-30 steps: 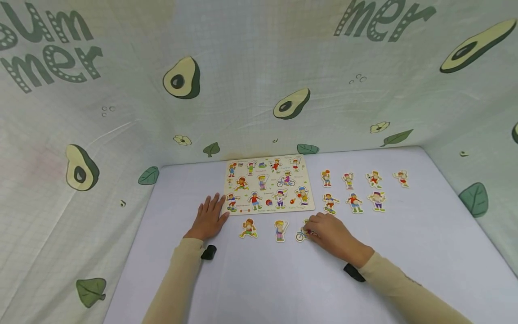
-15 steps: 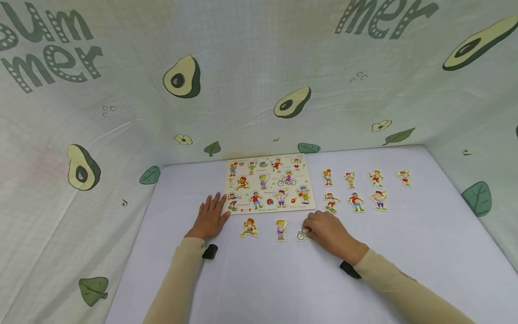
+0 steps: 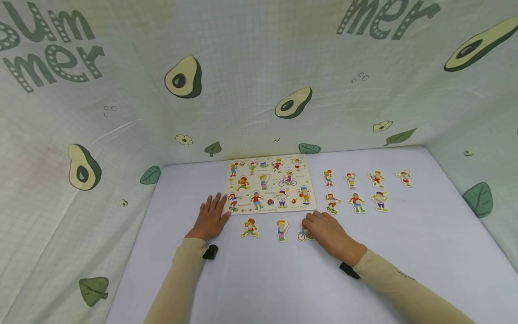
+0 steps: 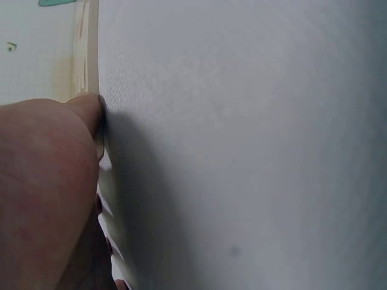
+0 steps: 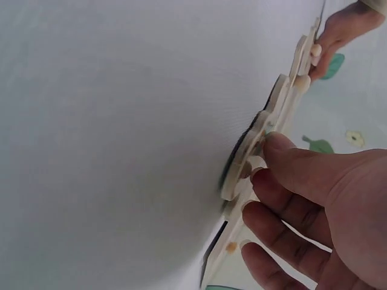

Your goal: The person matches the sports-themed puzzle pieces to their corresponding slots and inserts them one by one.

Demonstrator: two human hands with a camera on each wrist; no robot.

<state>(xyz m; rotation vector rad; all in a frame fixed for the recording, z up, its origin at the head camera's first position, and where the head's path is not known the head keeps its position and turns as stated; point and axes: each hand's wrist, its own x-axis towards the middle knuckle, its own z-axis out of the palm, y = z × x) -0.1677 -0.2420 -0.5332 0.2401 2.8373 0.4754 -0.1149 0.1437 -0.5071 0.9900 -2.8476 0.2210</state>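
A pale wooden puzzle board (image 3: 272, 209) with printed sports figures lies at the far side of the table. My left hand (image 3: 208, 219) rests flat at its lower left corner, fingers spread and thumb along the edge. With thumb and fingertips my right hand (image 3: 329, 234) pinches the cyclist puzzle piece (image 3: 303, 236), whose right part is hidden under the fingers. In the right wrist view that piece (image 5: 245, 163) shows edge-on, the thumb and index finger at its knob. To its left lie a golfer piece (image 3: 282, 230) and a runner piece (image 3: 250, 228).
Several loose puzzle pieces lie in two rows right of the board, among them a skateboarder piece (image 3: 332, 204), a roller skater piece (image 3: 357, 203) and a tennis piece (image 3: 404, 178). A cloth printed with avocados (image 3: 293, 103) hangs behind the white table (image 3: 259, 283).
My right hand has shifted slightly left over the cyclist piece, covering more of it. The left hand stays at the board's corner.
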